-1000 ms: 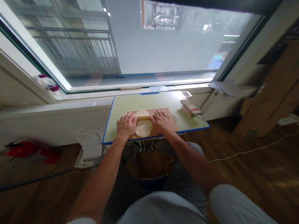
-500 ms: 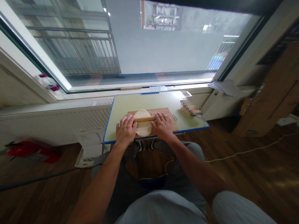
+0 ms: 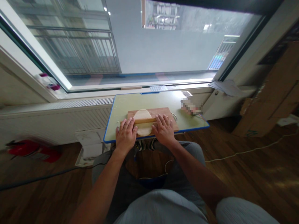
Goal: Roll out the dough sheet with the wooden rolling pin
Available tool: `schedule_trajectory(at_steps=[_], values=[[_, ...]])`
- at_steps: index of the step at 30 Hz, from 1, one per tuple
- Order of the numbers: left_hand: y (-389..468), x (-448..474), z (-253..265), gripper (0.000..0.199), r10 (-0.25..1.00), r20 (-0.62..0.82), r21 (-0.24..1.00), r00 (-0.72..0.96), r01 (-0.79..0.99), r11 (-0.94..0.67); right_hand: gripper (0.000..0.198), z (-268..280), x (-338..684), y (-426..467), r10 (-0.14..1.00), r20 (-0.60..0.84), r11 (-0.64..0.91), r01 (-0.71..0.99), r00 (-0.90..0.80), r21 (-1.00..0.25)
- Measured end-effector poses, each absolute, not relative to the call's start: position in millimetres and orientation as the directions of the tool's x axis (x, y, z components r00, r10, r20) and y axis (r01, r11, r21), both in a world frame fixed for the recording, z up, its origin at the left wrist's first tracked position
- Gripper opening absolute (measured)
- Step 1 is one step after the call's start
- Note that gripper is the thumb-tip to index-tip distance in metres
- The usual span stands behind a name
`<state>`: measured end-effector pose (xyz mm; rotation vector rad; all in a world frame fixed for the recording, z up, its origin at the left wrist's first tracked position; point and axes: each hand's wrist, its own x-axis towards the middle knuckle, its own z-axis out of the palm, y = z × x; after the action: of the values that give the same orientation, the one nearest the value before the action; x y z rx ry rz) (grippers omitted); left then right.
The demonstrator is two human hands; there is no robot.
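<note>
"What is the surface, and the room around it?"

"A pale green table (image 3: 130, 101) with blue edge, bearing a wooden board (image 3: 163, 112). Taking the board as the clock's centre, a big window (image 3: 163, 49) fills twelve o'clock. A red fire extinguisher (image 3: 32, 151) lies at eight, on the wooden floor (image 3: 247, 174), and cardboard (image 3: 273, 102) leans at three."

"And the rolling pin (image 3: 145, 120), where does it point?"

"It lies across the flat dough (image 3: 142, 114) on the board, its long axis from nine to three, the right end slightly nearer the window. The dough is oval, longer from twelve to six."

"How are the hands?"

"Both palms face down. The left hand (image 3: 126, 133) covers the nine o'clock end, the right hand (image 3: 164, 129) the three o'clock end; the fingers are nearly straight, slightly spread. How firmly they press, I cannot tell."
</note>
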<state>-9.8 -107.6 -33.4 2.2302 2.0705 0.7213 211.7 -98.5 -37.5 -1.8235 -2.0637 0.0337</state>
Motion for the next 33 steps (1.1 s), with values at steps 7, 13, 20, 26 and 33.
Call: schedule_trajectory(at_steps=[7,13,20,26,33], values=[[-124.5,-7.7,-35.1,0.057,0.935,0.354,0.311,0.014,0.941,-0.132,0.065,-41.5,211.4,-115.2,0.959,0.269,0.164,0.949,-0.089,-0.269],[-115.9,-9.0,-24.7,0.044,0.917,0.400,0.348,-0.009,0.926,-0.143,0.054,-33.0,213.7,-106.5,0.943,0.325,0.173,0.934,-0.067,-0.311],[-44.8,-16.0,0.9,0.038,0.881,0.460,0.383,-0.113,0.920,-0.083,0.051,5.4,218.1,-55.6,0.964,0.260,0.136,0.944,-0.056,-0.301],[-11.0,-14.8,1.1,0.042,0.968,0.223,0.322,-0.113,0.946,0.037,0.059,12.5,214.5,-39.8,0.986,0.151,0.099,0.970,-0.066,-0.222],[-6.1,-18.8,-2.5,0.053,0.992,0.073,0.306,-0.106,0.949,0.079,0.056,10.4,215.0,-39.2,0.987,0.144,0.106,0.971,-0.075,-0.216]])
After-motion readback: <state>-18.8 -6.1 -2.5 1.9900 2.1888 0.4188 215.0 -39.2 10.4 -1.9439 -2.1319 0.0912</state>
